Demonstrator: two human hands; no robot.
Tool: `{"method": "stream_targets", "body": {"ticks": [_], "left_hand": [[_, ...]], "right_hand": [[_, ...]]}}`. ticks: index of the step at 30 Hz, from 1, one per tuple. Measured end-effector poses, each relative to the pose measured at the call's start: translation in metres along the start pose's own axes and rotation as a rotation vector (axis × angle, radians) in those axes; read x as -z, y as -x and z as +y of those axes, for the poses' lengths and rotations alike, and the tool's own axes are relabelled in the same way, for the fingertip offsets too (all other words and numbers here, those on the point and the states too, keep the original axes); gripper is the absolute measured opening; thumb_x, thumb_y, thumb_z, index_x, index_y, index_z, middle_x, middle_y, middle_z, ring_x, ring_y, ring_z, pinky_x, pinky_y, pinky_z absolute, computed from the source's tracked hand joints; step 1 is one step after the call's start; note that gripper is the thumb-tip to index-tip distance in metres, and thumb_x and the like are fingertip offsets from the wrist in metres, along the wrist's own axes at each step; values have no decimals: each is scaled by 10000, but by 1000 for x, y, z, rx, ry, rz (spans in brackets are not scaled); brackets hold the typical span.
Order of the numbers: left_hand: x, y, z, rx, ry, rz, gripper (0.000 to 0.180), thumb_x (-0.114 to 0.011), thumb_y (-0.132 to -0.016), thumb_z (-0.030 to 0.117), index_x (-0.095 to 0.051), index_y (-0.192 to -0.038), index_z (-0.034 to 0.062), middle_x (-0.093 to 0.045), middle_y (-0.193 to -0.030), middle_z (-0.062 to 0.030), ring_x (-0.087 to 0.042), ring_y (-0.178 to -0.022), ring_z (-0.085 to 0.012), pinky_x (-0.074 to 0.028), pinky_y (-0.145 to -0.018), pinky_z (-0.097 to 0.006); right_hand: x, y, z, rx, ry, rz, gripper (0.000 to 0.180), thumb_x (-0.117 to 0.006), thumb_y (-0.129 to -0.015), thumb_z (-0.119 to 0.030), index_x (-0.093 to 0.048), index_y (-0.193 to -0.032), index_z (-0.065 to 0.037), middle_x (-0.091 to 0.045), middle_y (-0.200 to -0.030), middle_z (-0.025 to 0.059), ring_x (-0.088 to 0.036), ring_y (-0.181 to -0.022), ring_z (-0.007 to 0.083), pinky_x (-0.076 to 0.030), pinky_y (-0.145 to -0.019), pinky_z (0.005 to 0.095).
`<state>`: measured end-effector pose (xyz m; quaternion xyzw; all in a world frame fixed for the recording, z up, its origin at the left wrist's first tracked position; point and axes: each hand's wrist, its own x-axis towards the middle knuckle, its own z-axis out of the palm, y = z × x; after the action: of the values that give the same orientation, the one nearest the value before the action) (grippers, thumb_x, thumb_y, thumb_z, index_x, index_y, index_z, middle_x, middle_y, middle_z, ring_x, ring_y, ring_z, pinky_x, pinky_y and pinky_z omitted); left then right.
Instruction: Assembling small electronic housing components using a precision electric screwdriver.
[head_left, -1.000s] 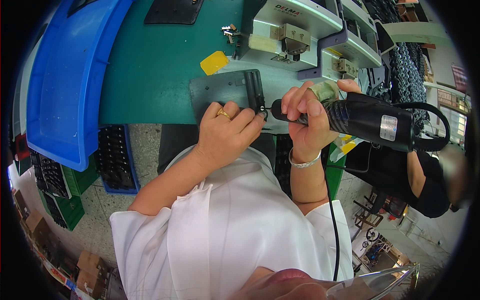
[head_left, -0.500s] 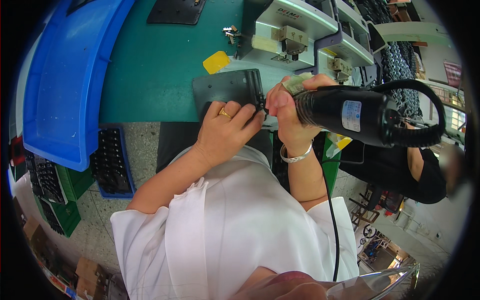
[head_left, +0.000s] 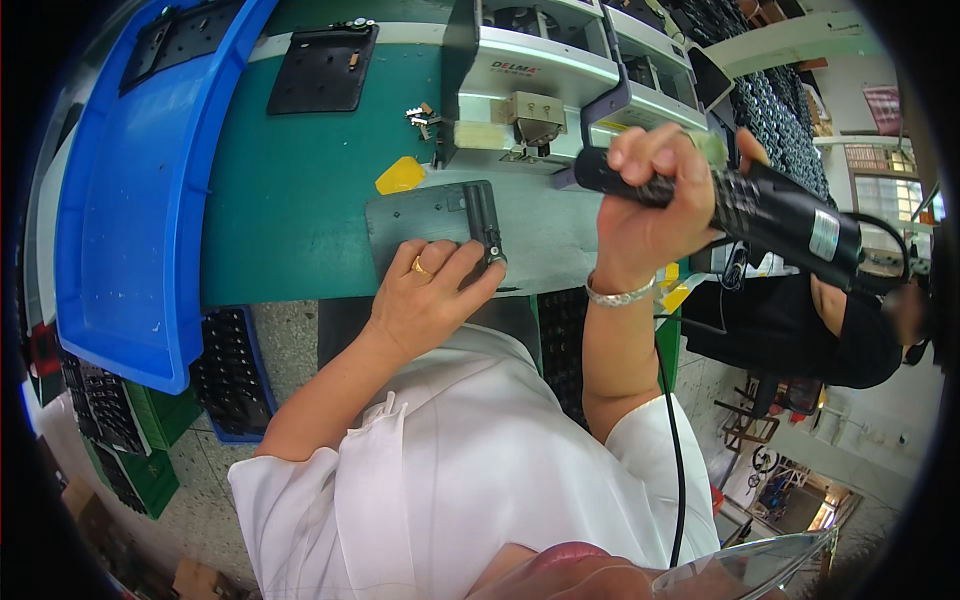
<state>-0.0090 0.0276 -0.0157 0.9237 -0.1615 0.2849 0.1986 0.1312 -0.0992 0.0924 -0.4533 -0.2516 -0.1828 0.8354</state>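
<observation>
The left hand [head_left: 428, 298] rests on the black plate [head_left: 418, 218] at the near edge of the surface [head_left: 290, 210], apparently to steady it, its grip closure indeterminable, while the right hand [head_left: 662, 212] grasps the black power tool [head_left: 780, 222] clear of the plate.

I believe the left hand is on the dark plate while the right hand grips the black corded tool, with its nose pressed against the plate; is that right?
Not quite: the head view shows the nose of the black corded tool held apart from the dark plate. The left hand is on the plate and the right hand grips the tool, as you said.
</observation>
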Motion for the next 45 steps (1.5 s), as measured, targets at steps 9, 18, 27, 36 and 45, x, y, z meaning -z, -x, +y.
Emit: {"method": "stream_targets", "body": {"ticks": [9, 18, 27, 36, 45], "left_hand": [[-2, -1, 0, 0, 14, -21, 288, -646, -735, 171, -638, -1024, 170, -560, -1018, 0, -504, -923, -164, -427, -806, -326], [-3, 1, -1, 31, 71, 0, 290, -655, -731, 167, -646, -1021, 160, -557, -1013, -2, -509, -926, -169, -436, -795, -330], [-3, 1, 0, 59, 93, 4, 289, -660, -718, 141, -661, -1007, 141, -556, -1016, -13, -513, -928, -180, -442, -798, -343], [-4, 1, 2, 124, 128, 3, 317, -687, -683, 116, -665, -997, 145, -557, -1006, -12, -524, -911, -181, -429, -778, -345], [-5, 2, 3, 156, 144, 5, 340, -709, -660, 107, -666, -995, 153, -561, -1009, -7, -529, -902, -185, -425, -782, -344]], "right_hand": [[-3, -8, 25, 42, 64, -115, 495, -576, -842, 8, -284, -1242, -5, -543, -604, 75, -537, -479, 154, -526, -540, 346], [0, -9, 29, 10, 63, -173, 481, -562, -846, 19, -286, -1238, -23, -532, -611, 75, -519, -474, 148, -511, -522, 340], [-3, -9, 30, 14, 62, -148, 464, -551, -844, 31, -294, -1228, -20, -534, -620, 77, -516, -474, 150, -514, -527, 344], [-3, -8, 25, 38, 54, -192, 484, -549, -821, 59, -301, -1229, -17, -541, -631, 72, -531, -496, 148, -514, -536, 333], [-3, -10, 33, 0, 60, -170, 467, -576, -819, 59, -338, -1215, -8, -549, -653, 80, -537, -500, 148, -507, -514, 319]]}}
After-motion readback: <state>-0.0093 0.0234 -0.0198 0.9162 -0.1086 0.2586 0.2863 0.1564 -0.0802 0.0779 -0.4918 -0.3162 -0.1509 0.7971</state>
